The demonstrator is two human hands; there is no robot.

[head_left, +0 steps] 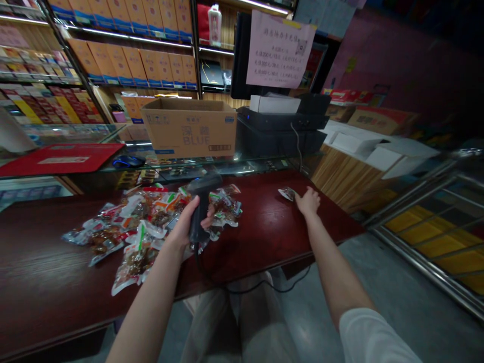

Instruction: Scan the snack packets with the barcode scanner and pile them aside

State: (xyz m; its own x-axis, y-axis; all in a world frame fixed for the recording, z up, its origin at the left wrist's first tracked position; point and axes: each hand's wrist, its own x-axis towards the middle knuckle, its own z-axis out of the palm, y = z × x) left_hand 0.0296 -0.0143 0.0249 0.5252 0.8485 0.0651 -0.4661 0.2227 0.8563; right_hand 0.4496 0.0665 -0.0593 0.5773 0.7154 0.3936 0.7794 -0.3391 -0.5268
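Observation:
My left hand [189, 222] grips the handle of a black handheld barcode scanner [202, 199], held upright over a pile of several clear snack packets [143, 232] on the dark red counter [264, 232]. The scanner's cable hangs off the counter's front edge. My right hand [308, 201] rests flat on the counter at the far right, fingers touching a single small snack packet [287, 193] that lies apart from the pile.
Behind the counter a glass case carries a cardboard box [191, 126], a blue mouse [126, 161], a red mat [64, 157] and a black register with a monitor [280, 126]. Shelves of boxed goods [124, 55] fill the back wall. A metal door frame [423, 242] stands at right.

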